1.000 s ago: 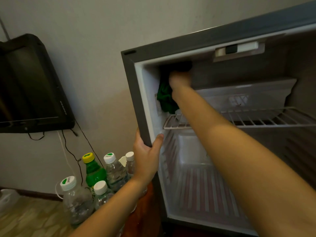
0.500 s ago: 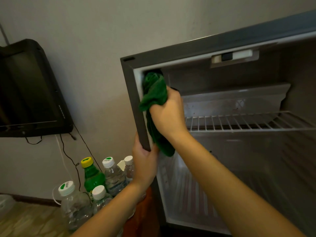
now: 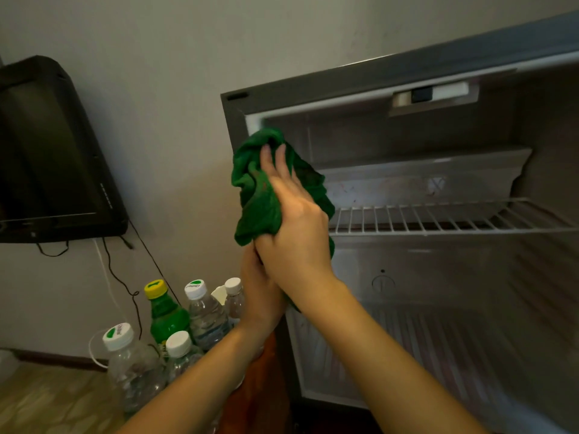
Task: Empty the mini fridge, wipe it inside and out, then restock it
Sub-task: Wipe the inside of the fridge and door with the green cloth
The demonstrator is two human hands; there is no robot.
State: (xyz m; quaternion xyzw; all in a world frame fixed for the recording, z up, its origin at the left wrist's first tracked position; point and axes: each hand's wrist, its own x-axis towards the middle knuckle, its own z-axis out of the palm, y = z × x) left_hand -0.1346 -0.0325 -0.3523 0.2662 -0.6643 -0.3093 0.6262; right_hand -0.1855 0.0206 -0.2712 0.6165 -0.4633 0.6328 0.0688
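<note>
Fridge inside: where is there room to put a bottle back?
The wire shelf is bare everywhere right of the green cloth. The ribbed floor under it is bare too. The left front edge is crowded: the right hand holds the green cloth there, with the left hand just below.

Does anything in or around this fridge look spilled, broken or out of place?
Nothing spilled or broken. Only faint coloured marks on the tray above the wire shelf look odd; the bottles stand upright beside the fridge.
</note>
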